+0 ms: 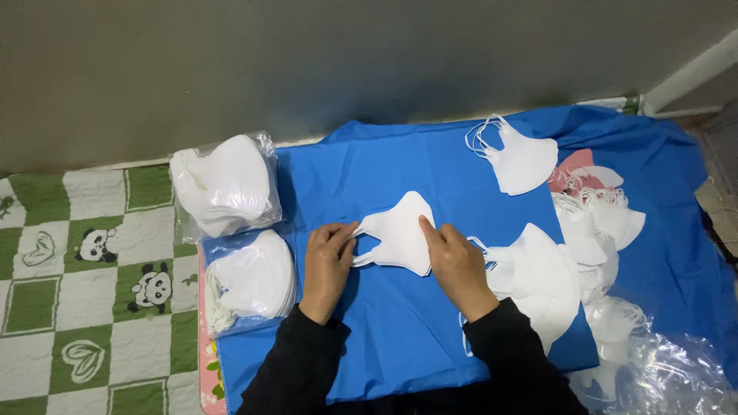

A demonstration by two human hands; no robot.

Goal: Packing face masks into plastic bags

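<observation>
A white folded mask (pixel 400 234) lies in the middle of the blue cloth (pixel 400 330). The left hand (pixel 329 261) pinches its ear loops at 9 o'clock, and the right hand (pixel 455 265) presses its edge at 3 o'clock. Two bagged mask stacks (pixel 227 184) (in clear plastic) lie at 9 o'clock; loose masks (pixel 592 230) at 3 o'clock.

Two clear plastic bags packed with white folded masks lie at the left edge of the blue cloth: the upper bag (pixel 224 184) bulges tall, and the lower bag (pixel 250 280) lies flatter just below it. Crumpled, clear plastic wrap (pixel 676 373) lies at the lower right corner.
</observation>
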